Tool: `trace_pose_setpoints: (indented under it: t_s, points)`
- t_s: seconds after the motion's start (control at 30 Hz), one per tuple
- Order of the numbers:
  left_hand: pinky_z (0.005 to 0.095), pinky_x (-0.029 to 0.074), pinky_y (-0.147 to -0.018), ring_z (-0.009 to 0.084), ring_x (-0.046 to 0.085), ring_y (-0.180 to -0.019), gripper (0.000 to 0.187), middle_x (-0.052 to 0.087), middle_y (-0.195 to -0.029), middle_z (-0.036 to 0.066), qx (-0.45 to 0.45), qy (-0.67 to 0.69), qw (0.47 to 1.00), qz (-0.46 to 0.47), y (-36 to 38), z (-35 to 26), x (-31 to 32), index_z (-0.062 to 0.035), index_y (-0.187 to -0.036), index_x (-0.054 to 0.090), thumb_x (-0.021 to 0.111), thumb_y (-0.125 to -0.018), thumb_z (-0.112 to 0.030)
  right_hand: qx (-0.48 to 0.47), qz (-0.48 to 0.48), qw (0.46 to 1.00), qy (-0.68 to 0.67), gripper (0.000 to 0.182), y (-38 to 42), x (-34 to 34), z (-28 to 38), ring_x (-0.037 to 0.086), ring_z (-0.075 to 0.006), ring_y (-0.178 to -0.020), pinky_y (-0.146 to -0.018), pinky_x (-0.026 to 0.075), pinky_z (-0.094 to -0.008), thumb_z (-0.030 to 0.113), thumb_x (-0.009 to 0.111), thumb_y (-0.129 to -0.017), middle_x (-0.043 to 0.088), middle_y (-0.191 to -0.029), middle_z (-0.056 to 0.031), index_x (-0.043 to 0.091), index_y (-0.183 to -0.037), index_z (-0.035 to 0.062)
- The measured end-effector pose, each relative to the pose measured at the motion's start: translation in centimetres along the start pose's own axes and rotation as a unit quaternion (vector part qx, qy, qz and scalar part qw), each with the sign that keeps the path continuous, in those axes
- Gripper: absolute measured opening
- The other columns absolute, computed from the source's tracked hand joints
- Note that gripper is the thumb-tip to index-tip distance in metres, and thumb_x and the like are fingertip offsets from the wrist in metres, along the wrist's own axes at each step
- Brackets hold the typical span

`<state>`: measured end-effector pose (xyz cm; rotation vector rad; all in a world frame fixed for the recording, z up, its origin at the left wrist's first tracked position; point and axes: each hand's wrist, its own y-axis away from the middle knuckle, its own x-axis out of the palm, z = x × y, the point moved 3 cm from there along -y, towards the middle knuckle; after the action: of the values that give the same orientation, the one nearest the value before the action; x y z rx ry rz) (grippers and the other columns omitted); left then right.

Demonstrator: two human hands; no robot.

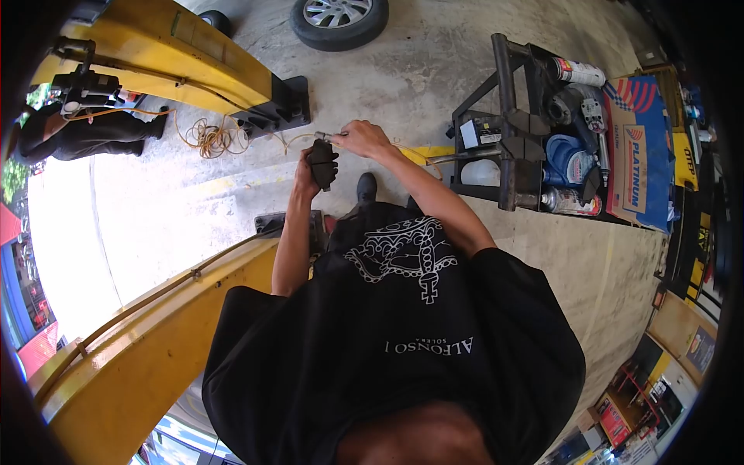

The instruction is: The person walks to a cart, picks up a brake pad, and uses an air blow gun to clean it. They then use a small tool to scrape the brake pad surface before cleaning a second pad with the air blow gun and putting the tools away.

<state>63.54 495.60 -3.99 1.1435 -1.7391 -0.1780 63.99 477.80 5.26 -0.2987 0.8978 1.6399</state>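
My left hand is wrapped around a dark brake pad, holding it upright in front of me. Right above the pad's upper end, my right hand grips the metal end of an air hose, which points left over the pad. Thin yellowish hose shows on both sides of this hand. On the black tool cart to the right lie more dark brake pads.
The cart also carries spray cans, a blue container and a blue cardboard box. Yellow lift posts stand left. Coiled hose and a wheel lie on the floor. Another person is at far left.
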Motion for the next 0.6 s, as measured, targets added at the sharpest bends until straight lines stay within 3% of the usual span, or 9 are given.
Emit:
trace_pose_setpoints:
  t_s: [0.17,0.2,0.37,0.43,0.47,0.53,0.57,0.6]
  points:
    - [0.0329,0.05,-0.057,0.0232,0.059,-0.069,0.046,0.061,-0.09,0.014,0.012,-0.017,1.0,0.011,0.2,-0.1,0.7,-0.0048,-0.103,0.054,0.03,-0.087,-0.04,0.003,0.009,1.0,-0.002,0.042,0.3,-0.7,0.0,0.061,-0.0338,-0.082,-0.074,0.047,-0.0397,0.047,0.055,-0.075,0.064,-0.085,-0.016,0.068,-0.089,0.0094]
    - [0.0323,0.05,-0.058,0.0229,0.059,-0.069,0.043,0.061,-0.09,0.014,0.012,-0.02,1.0,0.002,0.3,-0.1,0.9,-0.0047,-0.103,0.054,0.033,-0.087,-0.038,0.015,0.039,0.999,0.0,0.042,0.4,-0.7,0.0,0.06,-0.0338,-0.083,-0.075,0.047,-0.0396,0.047,0.055,-0.075,0.064,-0.086,-0.0159,0.067,-0.09,0.0094]
    - [0.0302,0.048,-0.06,0.0214,0.059,-0.071,0.034,0.061,-0.089,0.012,0.056,-0.096,0.992,-0.051,-0.9,0.5,-0.5,-0.0046,-0.11,0.053,0.048,-0.084,-0.025,0.005,0.008,0.999,0.031,0.045,0.9,-1.2,-0.9,0.06,-0.0335,-0.086,-0.078,0.047,-0.0393,0.049,0.055,-0.075,0.064,-0.089,-0.0167,0.068,-0.09,0.0085]
    - [0.0321,0.047,-0.064,0.0225,0.059,-0.076,0.049,0.06,-0.085,0.012,0.149,-0.365,0.908,-0.139,-0.8,0.0,-0.5,-0.0058,-0.116,0.053,0.065,-0.073,-0.024,-0.008,0.005,0.999,0.045,0.048,1.1,-0.9,-0.9,0.06,-0.0332,-0.088,-0.08,0.046,-0.0389,0.051,0.055,-0.075,0.064,-0.091,-0.0167,0.068,-0.09,0.0076]
    - [0.0321,0.047,-0.064,0.0225,0.059,-0.076,0.049,0.06,-0.085,0.012,0.147,-0.366,0.908,-0.138,-0.2,-0.4,0.6,-0.0058,-0.116,0.053,0.065,-0.073,-0.024,-0.012,0.002,0.999,0.044,0.048,1.2,-0.9,-0.9,0.06,-0.0331,-0.088,-0.08,0.047,-0.0389,0.051,0.055,-0.075,0.064,-0.091,-0.0166,0.068,-0.089,0.0075]
    - [0.0356,0.046,-0.071,0.0254,0.058,-0.083,0.065,0.058,-0.086,0.013,0.167,-0.616,0.738,-0.218,1.1,-1.6,2.5,-0.0085,-0.116,0.056,0.076,-0.059,-0.03,-0.017,-0.001,0.999,0.046,0.047,1.3,-1.3,-1.0,0.06,-0.033,-0.088,-0.08,0.047,-0.0389,0.051,0.055,-0.075,0.064,-0.091,-0.0164,0.068,-0.089,0.0074]
    - [0.0377,0.045,-0.076,0.0287,0.057,-0.086,0.067,0.057,-0.09,0.015,0.201,-0.649,0.69,-0.248,1.0,-1.6,2.6,-0.0095,-0.111,0.06,0.079,-0.051,-0.032,0.003,0.018,0.999,0.051,0.048,1.1,-1.5,-0.9,0.06,-0.0331,-0.088,-0.08,0.047,-0.0391,0.051,0.055,-0.075,0.064,-0.091,-0.0165,0.068,-0.089,0.0076]
    - [0.0377,0.045,-0.076,0.0287,0.057,-0.086,0.067,0.057,-0.09,0.015,0.201,-0.65,0.689,-0.249,1.1,-1.5,2.8,-0.0095,-0.111,0.06,0.079,-0.051,-0.032,0.023,0.037,0.998,0.054,0.048,1.0,-1.5,-0.8,0.06,-0.0332,-0.088,-0.079,0.047,-0.0393,0.051,0.055,-0.075,0.064,-0.091,-0.0165,0.068,-0.09,0.0077]
